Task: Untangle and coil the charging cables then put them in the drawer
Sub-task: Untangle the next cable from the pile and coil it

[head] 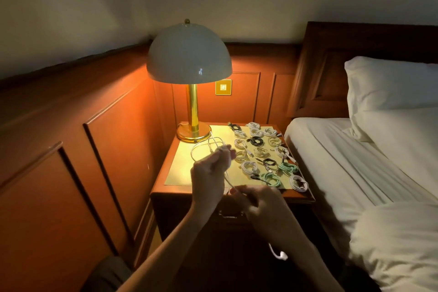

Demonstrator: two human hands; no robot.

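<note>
Head view: nightstand [170,193] beside a bed [355,161], lit by a lamp [189,54] at its eleven o'clock corner. More than a dozen coiled cables [248,167] (white, black, mint green) are laid in rows over the top's three o'clock half, so most coiling is judged done. One white cable [201,147] is held over the nine o'clock half: its loops are pinched in the left hand [208,178], and its trailing run is gripped by the right hand [263,204], at five o'clock of the left. Its plug end [282,255] dangles below the right forearm. The drawer [231,217], under the top's six o'clock edge, is seen closed; stowing is judged still to come.
</note>
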